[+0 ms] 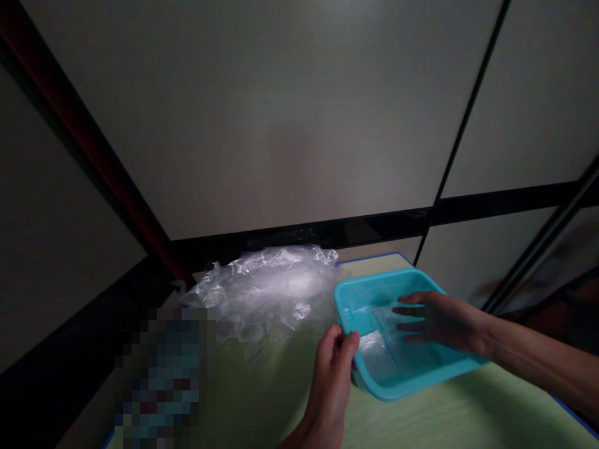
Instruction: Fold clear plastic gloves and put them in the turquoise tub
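Left grip (333, 368) tight on tub rim (390, 394), right grip (442, 319) (splayed, empty) over open interior (423, 363)

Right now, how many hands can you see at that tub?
2. The left hand grips the blue-green tub by its edge; the right hand is over its inside, fingers spread.

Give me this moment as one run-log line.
left hand: gripping rim of teal tub | right hand: open over tub | clear plastic: crumpled on green surface, left of tub
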The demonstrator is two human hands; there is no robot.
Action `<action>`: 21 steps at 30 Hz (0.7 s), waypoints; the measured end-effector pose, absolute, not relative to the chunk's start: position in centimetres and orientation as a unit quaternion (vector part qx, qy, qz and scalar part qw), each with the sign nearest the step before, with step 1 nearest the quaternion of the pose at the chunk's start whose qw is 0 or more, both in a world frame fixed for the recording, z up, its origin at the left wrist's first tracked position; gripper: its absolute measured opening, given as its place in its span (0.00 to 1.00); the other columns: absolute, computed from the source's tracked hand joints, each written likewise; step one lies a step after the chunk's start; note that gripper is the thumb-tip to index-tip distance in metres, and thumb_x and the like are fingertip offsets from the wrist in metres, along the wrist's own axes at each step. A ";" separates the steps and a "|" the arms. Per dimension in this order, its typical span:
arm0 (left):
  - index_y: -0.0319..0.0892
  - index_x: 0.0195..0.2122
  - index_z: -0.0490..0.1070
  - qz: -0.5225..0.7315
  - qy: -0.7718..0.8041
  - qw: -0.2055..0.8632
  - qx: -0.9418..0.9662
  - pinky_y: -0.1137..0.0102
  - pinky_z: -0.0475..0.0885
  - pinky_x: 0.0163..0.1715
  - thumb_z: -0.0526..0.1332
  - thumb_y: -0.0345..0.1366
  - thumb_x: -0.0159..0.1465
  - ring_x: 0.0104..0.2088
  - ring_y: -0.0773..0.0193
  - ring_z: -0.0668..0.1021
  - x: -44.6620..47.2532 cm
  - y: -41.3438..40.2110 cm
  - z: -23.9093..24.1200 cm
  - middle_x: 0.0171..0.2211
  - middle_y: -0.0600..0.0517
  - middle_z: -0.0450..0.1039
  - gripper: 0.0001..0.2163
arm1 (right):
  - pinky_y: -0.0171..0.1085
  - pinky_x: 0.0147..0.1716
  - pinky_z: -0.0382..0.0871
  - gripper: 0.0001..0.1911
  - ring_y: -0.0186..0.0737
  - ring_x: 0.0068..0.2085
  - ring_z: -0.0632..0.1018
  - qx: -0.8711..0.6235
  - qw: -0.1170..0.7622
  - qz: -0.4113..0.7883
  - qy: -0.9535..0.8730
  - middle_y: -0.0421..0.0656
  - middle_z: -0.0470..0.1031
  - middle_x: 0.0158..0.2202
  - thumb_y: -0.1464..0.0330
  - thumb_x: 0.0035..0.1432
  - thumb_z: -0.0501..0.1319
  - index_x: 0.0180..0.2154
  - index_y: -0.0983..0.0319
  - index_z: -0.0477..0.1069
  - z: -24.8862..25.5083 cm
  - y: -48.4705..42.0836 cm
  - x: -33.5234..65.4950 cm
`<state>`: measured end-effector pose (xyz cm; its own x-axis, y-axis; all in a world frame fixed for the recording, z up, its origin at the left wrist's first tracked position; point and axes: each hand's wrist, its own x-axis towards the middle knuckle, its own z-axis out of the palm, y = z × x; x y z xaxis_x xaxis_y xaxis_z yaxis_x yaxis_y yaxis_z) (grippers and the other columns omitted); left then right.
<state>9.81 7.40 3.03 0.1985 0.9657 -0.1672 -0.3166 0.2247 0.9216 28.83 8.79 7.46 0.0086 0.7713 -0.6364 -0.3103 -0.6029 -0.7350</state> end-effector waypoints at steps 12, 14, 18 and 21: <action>0.42 0.23 0.62 0.530 0.404 0.645 0.373 0.74 0.62 0.26 0.61 0.42 0.49 0.24 0.67 0.68 13.7 10.5 3.1 0.21 0.56 0.63 0.10 | 0.32 0.36 0.68 0.03 0.36 0.33 0.74 -0.534 0.523 0.552 -0.370 0.43 0.71 0.30 0.75 0.48 0.59 0.26 0.61 0.70 12.3 7.3 32.3; 0.42 0.20 0.60 0.536 0.411 0.636 0.373 0.74 0.61 0.24 0.60 0.41 0.49 0.22 0.68 0.66 14.7 11.4 2.9 0.18 0.58 0.60 0.11 | 0.32 0.35 0.68 0.02 0.36 0.32 0.74 -0.538 0.525 0.543 -0.376 0.42 0.71 0.30 0.73 0.47 0.60 0.26 0.60 0.70 11.9 7.0 32.9; 0.42 0.21 0.60 0.539 0.422 0.628 0.370 0.75 0.61 0.24 0.58 0.41 0.50 0.23 0.68 0.66 16.4 12.5 2.1 0.19 0.57 0.61 0.10 | 0.33 0.37 0.67 0.02 0.37 0.32 0.73 -0.535 0.519 0.556 -0.368 0.43 0.70 0.29 0.72 0.46 0.60 0.26 0.59 0.71 10.5 6.4 34.1; 0.41 0.23 0.60 0.539 0.428 0.624 0.370 0.74 0.63 0.26 0.58 0.40 0.51 0.25 0.66 0.68 17.3 12.5 1.4 0.22 0.55 0.62 0.09 | 0.31 0.38 0.66 0.03 0.37 0.34 0.72 -0.524 0.508 0.579 -0.363 0.43 0.70 0.30 0.72 0.49 0.60 0.27 0.60 0.72 9.6 6.0 34.5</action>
<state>17.31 12.46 1.39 0.0514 0.9894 -0.1359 -0.3562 0.1453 0.9231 34.53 5.98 9.61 0.0653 0.9690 -0.2383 -0.2075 -0.2204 -0.9531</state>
